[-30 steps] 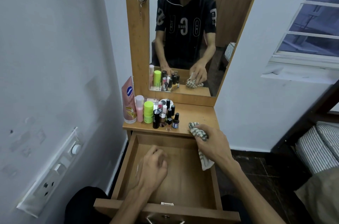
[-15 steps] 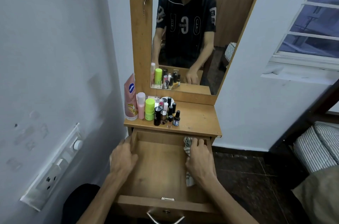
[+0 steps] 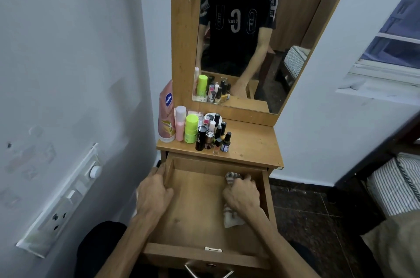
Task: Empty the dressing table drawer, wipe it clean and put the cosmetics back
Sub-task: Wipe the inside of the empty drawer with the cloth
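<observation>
The wooden drawer of the dressing table stands pulled out, holding nothing but a striped cloth. My right hand grips that cloth against the drawer floor near the right wall. My left hand holds the drawer's left wall, fingers curled over its edge. The cosmetics stand grouped on the left of the table top: a pink lotion tube, a pink bottle, a lime-green stick, a black tube and several small nail polish bottles.
A mirror rises behind the table top and reflects me. A white wall with a socket panel lies close on the left. A striped cushion and dark tiled floor are to the right. The drawer handle sits at the bottom.
My right hand brought the cloth down from the table top into the drawer. My left hand moved from the drawer floor to its left wall.
</observation>
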A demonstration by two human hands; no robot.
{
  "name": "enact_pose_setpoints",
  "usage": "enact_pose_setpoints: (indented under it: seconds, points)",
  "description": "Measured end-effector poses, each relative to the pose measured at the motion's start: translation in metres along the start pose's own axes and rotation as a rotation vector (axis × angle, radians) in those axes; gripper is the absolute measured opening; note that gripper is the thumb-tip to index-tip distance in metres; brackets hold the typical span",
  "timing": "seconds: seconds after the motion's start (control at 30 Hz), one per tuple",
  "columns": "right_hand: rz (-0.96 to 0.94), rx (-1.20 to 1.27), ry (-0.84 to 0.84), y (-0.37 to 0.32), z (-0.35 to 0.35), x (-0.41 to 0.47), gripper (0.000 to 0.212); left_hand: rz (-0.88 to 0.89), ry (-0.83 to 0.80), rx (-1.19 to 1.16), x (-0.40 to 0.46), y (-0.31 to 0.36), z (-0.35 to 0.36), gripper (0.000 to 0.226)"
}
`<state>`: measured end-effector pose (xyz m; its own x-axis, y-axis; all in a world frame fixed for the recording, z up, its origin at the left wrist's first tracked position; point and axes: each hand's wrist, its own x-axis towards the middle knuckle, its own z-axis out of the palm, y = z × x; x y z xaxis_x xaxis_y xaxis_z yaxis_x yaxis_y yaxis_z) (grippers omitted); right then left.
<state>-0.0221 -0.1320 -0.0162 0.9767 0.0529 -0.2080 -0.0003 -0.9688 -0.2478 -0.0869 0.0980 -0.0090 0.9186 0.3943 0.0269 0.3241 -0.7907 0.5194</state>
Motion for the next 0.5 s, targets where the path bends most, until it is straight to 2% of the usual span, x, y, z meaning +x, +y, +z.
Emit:
enact_pose_setpoints:
  seconds: [0.2,0.3,0.4,0.5]
  points:
    - [-0.18,0.055,-0.067,-0.053,0.011,0.001,0.039,-0.01,-0.009,-0.053,-0.003,0.003,-0.002,0.069]
    - [-0.303,0.109,-0.107,-0.095,0.023,0.003,0.038,0.009,0.007,-0.069,-0.003,0.004,-0.004,0.053]
    - [-0.299,0.174,-0.151,-0.123,0.03,0.003,0.034,0.027,0.03,-0.081,-0.005,0.007,-0.004,0.042]
    - [-0.337,0.297,-0.309,-0.12,0.024,-0.009,0.03,-0.007,0.094,-0.13,-0.005,0.007,-0.004,0.029]
